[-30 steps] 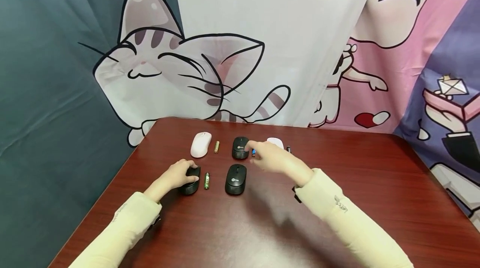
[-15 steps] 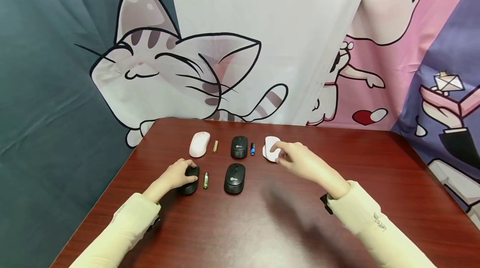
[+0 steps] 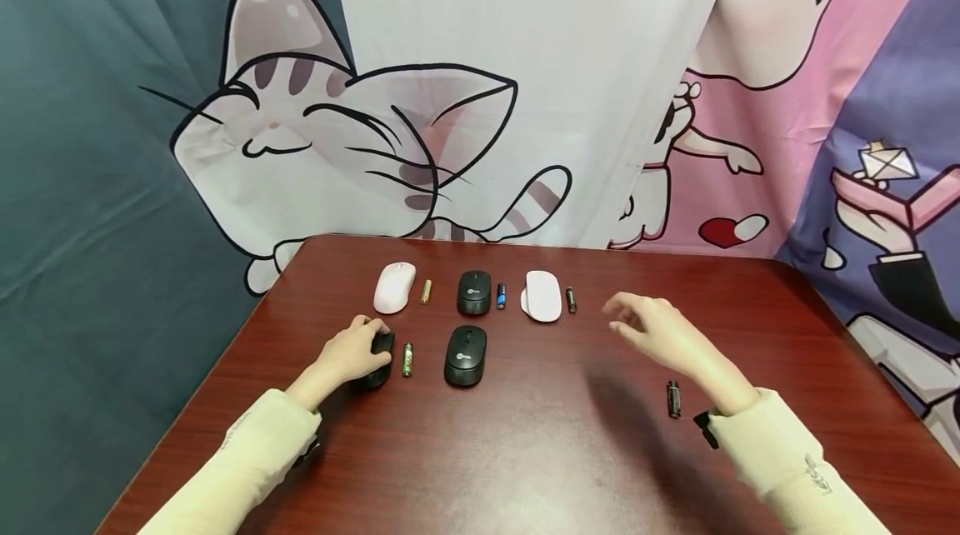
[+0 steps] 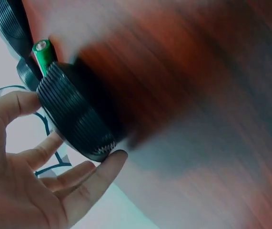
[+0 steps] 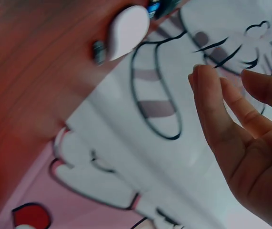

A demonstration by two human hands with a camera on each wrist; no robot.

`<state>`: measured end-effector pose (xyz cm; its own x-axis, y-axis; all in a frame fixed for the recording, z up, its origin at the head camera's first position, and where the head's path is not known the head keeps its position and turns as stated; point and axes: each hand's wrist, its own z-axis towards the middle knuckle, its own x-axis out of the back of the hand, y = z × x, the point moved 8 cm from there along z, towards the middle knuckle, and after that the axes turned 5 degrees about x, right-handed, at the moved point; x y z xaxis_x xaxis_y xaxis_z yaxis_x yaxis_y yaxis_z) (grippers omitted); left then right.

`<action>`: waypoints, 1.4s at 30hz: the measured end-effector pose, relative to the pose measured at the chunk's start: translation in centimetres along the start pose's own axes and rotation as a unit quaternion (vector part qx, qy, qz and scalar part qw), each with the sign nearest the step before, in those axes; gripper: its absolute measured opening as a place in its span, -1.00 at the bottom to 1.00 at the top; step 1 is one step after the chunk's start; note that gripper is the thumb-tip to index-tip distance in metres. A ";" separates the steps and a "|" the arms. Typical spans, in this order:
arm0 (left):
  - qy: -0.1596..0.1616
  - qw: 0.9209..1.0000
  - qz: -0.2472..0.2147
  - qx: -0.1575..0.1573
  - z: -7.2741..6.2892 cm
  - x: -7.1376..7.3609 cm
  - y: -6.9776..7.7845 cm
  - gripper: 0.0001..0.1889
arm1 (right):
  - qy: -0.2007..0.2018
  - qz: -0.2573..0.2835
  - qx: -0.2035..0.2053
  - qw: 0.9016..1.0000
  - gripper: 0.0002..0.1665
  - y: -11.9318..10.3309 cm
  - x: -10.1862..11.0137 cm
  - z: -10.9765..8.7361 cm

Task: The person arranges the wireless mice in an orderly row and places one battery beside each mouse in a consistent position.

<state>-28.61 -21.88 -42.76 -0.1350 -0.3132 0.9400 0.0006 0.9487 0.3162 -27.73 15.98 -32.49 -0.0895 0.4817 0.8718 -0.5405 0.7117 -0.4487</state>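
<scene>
At the left my left hand [image 3: 347, 353] grips a black computer mouse [image 4: 78, 114], thumb on one side and fingers on the other. The mouse rests on the table. Just right of it lies a green battery [image 3: 407, 360], and farther right a second black mouse [image 3: 466, 357]. My right hand [image 3: 663, 335] hovers over the right part of the table, fingers loosely bent, holding nothing. In the head view, a dark battery [image 3: 673, 399] lies below that hand. To its left are another dark battery [image 3: 572, 300] and a white mouse [image 3: 543, 297].
Along the back of the reddish-brown table [image 3: 540, 452] stand another white mouse [image 3: 394, 288], a gold battery [image 3: 426, 292], a third black mouse [image 3: 474, 293] and a blue battery [image 3: 501, 296]. A cartoon-printed curtain [image 3: 465, 10] hangs behind the table's far edge.
My right hand has moved rightward from beside the back black mouse, past the right white mouse, uncovering it and the dark batteries. The left hand stays on its mouse.
</scene>
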 end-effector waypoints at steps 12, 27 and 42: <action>0.051 0.998 -0.007 -0.031 -0.5 0.7 1.4 -0.58 | -0.015 -0.022 -0.067 0.997 -0.83 4.9 0.2 -2.9; 0.122 0.976 -0.089 -0.158 -2.0 2.0 7.8 -0.62 | -0.022 -0.025 -0.111 0.993 -0.85 8.7 -1.6 -5.5; 0.109 0.973 -0.113 -0.170 -2.2 0.8 10.6 -0.59 | -0.127 -0.056 -0.167 0.976 -0.70 10.1 -5.2 -7.3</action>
<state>-26.50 -12.17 -38.38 0.0438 -0.5484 0.8351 0.3288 0.7972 0.5063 -26.61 24.47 -43.00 -0.2723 0.2792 0.9208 -0.2602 0.8999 -0.3499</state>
